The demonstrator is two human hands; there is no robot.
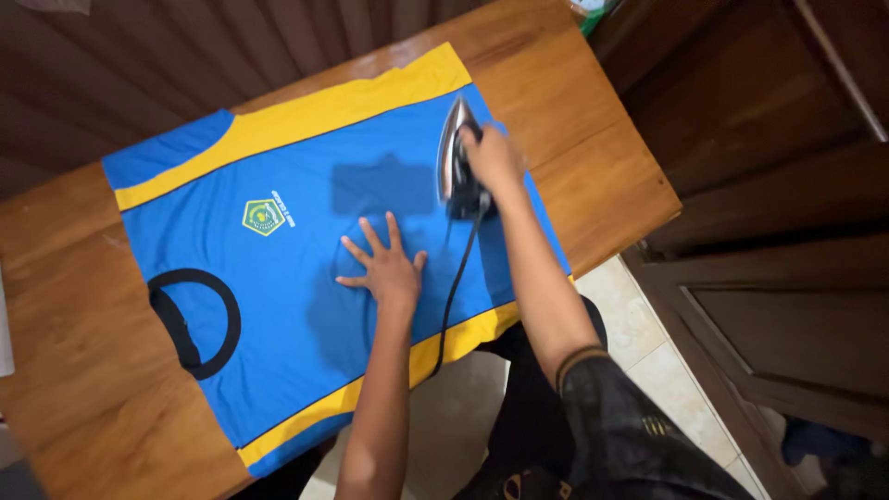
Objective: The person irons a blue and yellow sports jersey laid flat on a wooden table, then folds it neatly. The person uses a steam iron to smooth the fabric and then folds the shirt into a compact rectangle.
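Matt cloth shirt; glossy metal iron (soleplate); smooth wood table.

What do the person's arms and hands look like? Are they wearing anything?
Both hands are bare: no gloves, rings or watch show on the left hand or the right hand. The forearms are bare too. The right arm has a short black sleeve with a thin gold edge.

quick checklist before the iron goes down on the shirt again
1. Iron gripped by right hand: ok.
2. Soleplate off the cloth, tipped on edge: ok.
3. Left hand flat on blue shirt, beside the iron, close to its path: not ok.
4. Cord trails across the shirt between both arms: not ok.
5. Shirt lies fully on wooden table: ok, one hem at the edge.
6. Iron's heat: cannot tell.
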